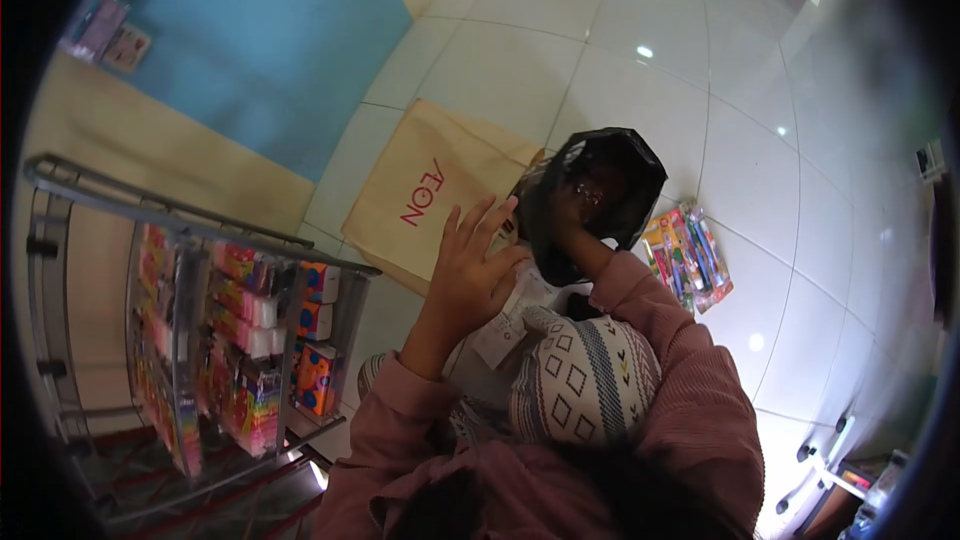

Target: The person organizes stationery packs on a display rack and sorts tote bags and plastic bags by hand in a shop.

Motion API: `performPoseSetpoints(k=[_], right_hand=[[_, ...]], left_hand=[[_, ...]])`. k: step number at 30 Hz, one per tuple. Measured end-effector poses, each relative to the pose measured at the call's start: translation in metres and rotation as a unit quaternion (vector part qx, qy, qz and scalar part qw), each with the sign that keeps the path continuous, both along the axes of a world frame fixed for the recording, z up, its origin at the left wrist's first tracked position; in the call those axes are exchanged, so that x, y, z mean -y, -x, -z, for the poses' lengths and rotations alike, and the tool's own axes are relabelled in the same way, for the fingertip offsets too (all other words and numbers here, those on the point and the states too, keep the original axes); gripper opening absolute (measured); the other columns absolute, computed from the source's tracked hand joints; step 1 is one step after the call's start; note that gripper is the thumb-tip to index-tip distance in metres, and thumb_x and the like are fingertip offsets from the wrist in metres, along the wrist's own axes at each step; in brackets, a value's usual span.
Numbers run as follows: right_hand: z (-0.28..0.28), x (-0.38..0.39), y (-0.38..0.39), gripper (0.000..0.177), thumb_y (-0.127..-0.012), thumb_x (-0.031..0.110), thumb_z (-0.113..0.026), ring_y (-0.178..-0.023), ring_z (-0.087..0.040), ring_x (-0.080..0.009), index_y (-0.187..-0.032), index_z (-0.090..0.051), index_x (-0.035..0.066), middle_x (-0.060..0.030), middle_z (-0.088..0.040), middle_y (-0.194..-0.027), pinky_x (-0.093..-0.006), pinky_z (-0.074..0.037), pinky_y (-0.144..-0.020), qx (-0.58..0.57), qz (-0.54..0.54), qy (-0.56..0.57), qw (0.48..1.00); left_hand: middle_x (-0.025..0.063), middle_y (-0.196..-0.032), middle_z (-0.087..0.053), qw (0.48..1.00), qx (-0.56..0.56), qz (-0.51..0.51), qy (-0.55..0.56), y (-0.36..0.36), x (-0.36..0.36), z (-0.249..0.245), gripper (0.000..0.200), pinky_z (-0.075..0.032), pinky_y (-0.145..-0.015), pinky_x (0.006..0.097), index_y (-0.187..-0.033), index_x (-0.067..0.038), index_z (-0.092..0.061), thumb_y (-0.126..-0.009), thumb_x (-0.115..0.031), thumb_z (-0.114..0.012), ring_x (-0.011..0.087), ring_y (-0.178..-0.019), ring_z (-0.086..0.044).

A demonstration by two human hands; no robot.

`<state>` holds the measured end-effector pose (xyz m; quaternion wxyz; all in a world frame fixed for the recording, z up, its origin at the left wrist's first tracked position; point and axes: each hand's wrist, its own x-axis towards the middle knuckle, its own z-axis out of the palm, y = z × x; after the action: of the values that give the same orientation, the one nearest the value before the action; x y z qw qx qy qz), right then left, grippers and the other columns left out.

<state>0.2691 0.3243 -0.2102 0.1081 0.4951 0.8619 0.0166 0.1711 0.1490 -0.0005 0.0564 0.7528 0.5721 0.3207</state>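
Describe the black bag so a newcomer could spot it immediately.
On the pale tiled floor, find the cream bag with red "AEON" lettering. Just right of it in the picture is the black bag, with the person's right hand inside. Its dark, gaping mouth distinguishes it from the colourful packet nearby.

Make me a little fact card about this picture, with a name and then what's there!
Left hand: raised, fingers spread, near the black bag
Right hand: reaching inside the black bag; its grip is hard to see
Sleeves: pink
Cream bag: lying on the floor, with reddish lettering
Colourful packet: on the floor, beside the black bag
Floor: pale, shiny tiles
Rack: grey frame, bright packages inside
Wall: partly blue
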Motion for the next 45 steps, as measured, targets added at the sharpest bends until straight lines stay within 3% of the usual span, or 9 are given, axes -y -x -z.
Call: performPoseSetpoints(k=[8,12,20,28,32,34,36,38,45], right_hand=[[0.012,0.004,-0.026,0.028,-0.083,0.028,-0.057,-0.091,-0.057,-0.0290,-0.105,-0.060,0.013,-0.0126,-0.058,-0.101,-0.0496,-0.044,-0.072,-0.170,0.007,0.118,0.978],[0.020,-0.023,-0.044,0.023,-0.083,0.027,-0.057,-0.085,-0.059,-0.0268,-0.101,-0.061,0.014,-0.0097,-0.060,-0.096,-0.0452,-0.046,-0.067,-0.344,0.082,0.235,0.906],[0.023,-0.093,-0.091,0.012,-0.083,0.026,-0.058,-0.069,-0.060,-0.0196,-0.088,-0.059,0.015,-0.0020,-0.060,-0.084,-0.0333,-0.048,-0.053,-0.634,0.175,0.571,0.491],[-0.215,-0.029,-0.127,0.081,-0.067,0.027,-0.076,-0.104,-0.056,-0.0335,-0.135,-0.036,0.010,-0.0134,-0.053,-0.120,-0.0475,-0.051,-0.083,-0.744,-0.053,0.540,0.390],[-0.407,0.041,-0.024,0.107,-0.051,0.023,-0.087,-0.119,-0.048,-0.0302,-0.140,-0.028,0.006,-0.0137,-0.045,-0.133,-0.0438,-0.041,-0.098,-0.668,-0.324,0.430,0.514],[-0.517,0.114,0.054,0.102,-0.050,0.020,-0.084,-0.127,-0.040,-0.0271,-0.138,-0.034,0.005,-0.0127,-0.038,-0.141,-0.0397,-0.032,-0.106,-0.551,-0.543,0.142,0.617],[-0.599,0.205,0.120,0.094,-0.053,0.010,-0.077,-0.130,-0.038,-0.0265,-0.138,-0.037,0.005,-0.0142,-0.036,-0.143,-0.0366,-0.027,-0.109,-0.412,-0.712,-0.072,0.563],[-0.633,0.264,0.191,0.094,-0.058,0.010,-0.077,-0.121,-0.047,-0.0272,-0.141,-0.034,0.009,-0.0139,-0.045,-0.134,-0.0335,-0.039,-0.099,-0.398,-0.746,0.116,0.521],[-0.647,0.425,0.387,0.101,-0.053,0.018,-0.080,-0.115,-0.047,-0.0383,-0.141,-0.031,0.014,-0.0215,-0.047,-0.122,-0.0395,-0.041,-0.097,-0.104,-0.798,-0.028,0.593]], left_hand=[[0.0172,-0.122,-0.055,0.967,0.037,0.167,-0.188,-0.011,0.125,-0.217,0.021,-0.049,-0.086,0.0384,-0.102,-0.010,-0.065,-0.084,-0.004,-0.056,0.0306,-0.086,-0.065],[0.0159,-0.112,-0.057,0.983,0.006,0.050,-0.177,-0.005,0.209,-0.260,0.026,-0.051,-0.077,0.0368,-0.109,-0.010,-0.060,-0.086,-0.002,-0.053,0.0289,-0.077,-0.065],[0.0182,-0.103,-0.058,0.829,0.067,-0.305,-0.464,0.034,0.299,-0.227,0.039,-0.050,-0.077,0.0355,-0.121,0.000,-0.045,-0.083,0.005,-0.045,0.0235,-0.084,-0.060],[0.0118,-0.118,-0.054,0.574,-0.278,-0.650,-0.413,0.139,0.425,-0.299,0.036,-0.039,-0.095,0.0367,-0.119,-0.002,-0.051,-0.083,0.000,-0.045,0.0223,-0.114,-0.049],[0.0122,-0.127,-0.050,0.667,-0.042,-0.556,-0.494,0.199,0.438,-0.299,0.044,-0.039,-0.094,0.0325,-0.125,-0.006,-0.049,-0.081,0.002,-0.043,0.0190,-0.117,-0.047],[0.0125,-0.128,-0.049,0.707,0.063,-0.455,-0.538,0.215,0.429,-0.288,0.048,-0.038,-0.097,0.0344,-0.128,-0.007,-0.046,-0.081,0.002,-0.039,0.0215,-0.118,-0.048],[0.0110,-0.119,-0.055,0.715,0.119,-0.449,-0.523,0.208,0.429,-0.288,0.052,-0.040,-0.089,0.0274,-0.129,-0.008,-0.046,-0.079,0.006,-0.039,0.0162,-0.106,-0.052],[0.0094,-0.110,-0.059,0.714,0.127,-0.449,-0.522,0.204,0.427,-0.293,0.055,-0.042,-0.084,0.0238,-0.129,-0.009,-0.046,-0.077,0.008,-0.038,0.0135,-0.097,-0.054],[0.0065,-0.089,-0.058,0.694,0.092,-0.465,-0.542,0.214,0.428,-0.287,0.056,-0.043,-0.074,0.0234,-0.128,-0.010,-0.048,-0.075,0.007,-0.039,0.0115,-0.082,-0.054]])
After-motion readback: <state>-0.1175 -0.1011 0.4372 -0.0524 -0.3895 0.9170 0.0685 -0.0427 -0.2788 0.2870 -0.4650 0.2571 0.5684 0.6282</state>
